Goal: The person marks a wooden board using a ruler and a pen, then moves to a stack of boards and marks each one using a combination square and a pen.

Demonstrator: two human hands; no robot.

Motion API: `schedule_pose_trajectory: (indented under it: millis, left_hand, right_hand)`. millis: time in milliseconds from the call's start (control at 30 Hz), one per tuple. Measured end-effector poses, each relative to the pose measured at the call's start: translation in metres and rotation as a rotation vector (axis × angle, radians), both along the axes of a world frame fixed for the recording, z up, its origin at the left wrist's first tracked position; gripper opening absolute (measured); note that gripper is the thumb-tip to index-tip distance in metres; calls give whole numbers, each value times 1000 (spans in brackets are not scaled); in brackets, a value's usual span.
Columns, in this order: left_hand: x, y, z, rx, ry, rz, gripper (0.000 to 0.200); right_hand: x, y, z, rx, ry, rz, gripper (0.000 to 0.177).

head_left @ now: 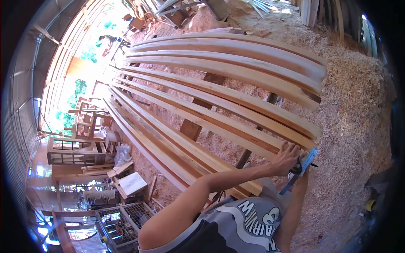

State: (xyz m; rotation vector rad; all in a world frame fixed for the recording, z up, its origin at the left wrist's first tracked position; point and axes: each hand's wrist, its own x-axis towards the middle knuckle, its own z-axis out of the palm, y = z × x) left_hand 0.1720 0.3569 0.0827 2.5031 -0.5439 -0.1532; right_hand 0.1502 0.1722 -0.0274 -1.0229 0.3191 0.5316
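A person's left hand (pixel 286 159) bends its fingers over the end of one of several long timber boards (pixel 287 122), touching it, while the boards fan away from the hands toward ten o'clock. We see a blue-and-black tool (pixel 311 157) just beside that hand, at its four o'clock. The right hand (pixel 303 173) is mostly hidden against the tool; we cannot tell how firmly either hand grips it.

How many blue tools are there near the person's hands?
1: the blue tool is beside the left hand, near the board ends. Others may be hidden.
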Motion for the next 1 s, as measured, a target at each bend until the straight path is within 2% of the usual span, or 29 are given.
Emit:
schedule_pose_trajectory:
  millis: [133,300,433,467,533,600,633,700,733,800,833,933,1000]
  left_hand:
    - [-1,-1,-4,4,-13,1,89]
    - [-1,0,-1,-2,-14,-5,90]
    - [-1,1,-1,36,37,-5,88]
    - [-1,2,1,30,37,13,88]
    - [-3,9,9,70,80,-16,95]
    - [-8,18,2,90,69,-11,97]
    - [-6,11,-4,116,58,-23,99]
    - [1,3,7,107,94,13,93]
    - [3,2,16,102,127,26,87]
    - [4,8,16,85,110,27,87]
    - [3,8,20,116,114,27,86]
    - [4,11,15,95,123,55,87]
    - [3,11,13,79,119,79,88]
  right_hand:
    - [5,7,13,-88,1,-27,82]
    - [7,10,-6,27,55,-93,78]
    - [1,6,-44,229,200,-187,75]
    - [-8,0,-73,221,201,-170,75]
    - [-9,-6,-123,-184,-328,57,68]
    - [2,-1,-136,166,-44,112,58]
    - [13,-6,-127,163,-37,133,58]
    - [36,-2,-76,700,568,10,56]
    - [43,-8,-54,695,577,17,56]
    - [54,-24,-19,-2,441,298,53]
    - [55,-37,-39,-150,457,385,55]
    - [70,-87,-39,-235,352,533,55]
    - [84,-122,-43,-262,359,517,54]
